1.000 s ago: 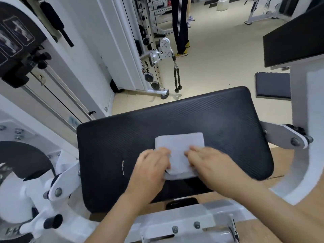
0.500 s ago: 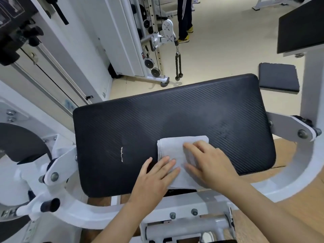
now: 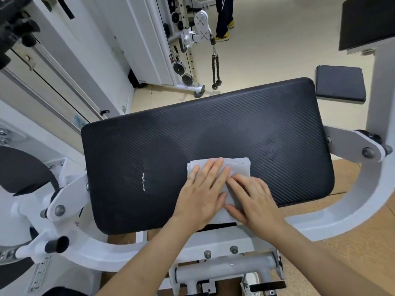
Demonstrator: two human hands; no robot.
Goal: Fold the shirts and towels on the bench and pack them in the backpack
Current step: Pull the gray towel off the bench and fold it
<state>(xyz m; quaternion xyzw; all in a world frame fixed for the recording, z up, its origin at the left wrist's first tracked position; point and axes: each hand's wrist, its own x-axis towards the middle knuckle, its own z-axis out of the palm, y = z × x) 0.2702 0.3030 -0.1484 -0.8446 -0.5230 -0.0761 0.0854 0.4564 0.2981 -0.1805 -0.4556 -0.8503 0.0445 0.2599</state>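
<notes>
A small light-grey towel [image 3: 239,165], folded into a rectangle, lies near the front edge of the black padded bench [image 3: 213,129]. My left hand [image 3: 203,193] lies flat on the towel's left half with straight fingers spread. My right hand [image 3: 254,199] presses flat on its right front part, fingers pointing left. Both hands cover most of the towel; only its far edge and right corner show. No shirts and no backpack are in view.
The bench pad sits in a white machine frame [image 3: 363,210] with pivot arms at both sides. A cable machine with a rope handle [image 3: 215,67] stands behind. A person's legs [image 3: 223,18] are at the far back. A small black pad [image 3: 339,83] is at right.
My left hand has slid forward from the towel's near left edge onto its top. My right hand has drawn back toward the front right part. The towel stays folded in place.
</notes>
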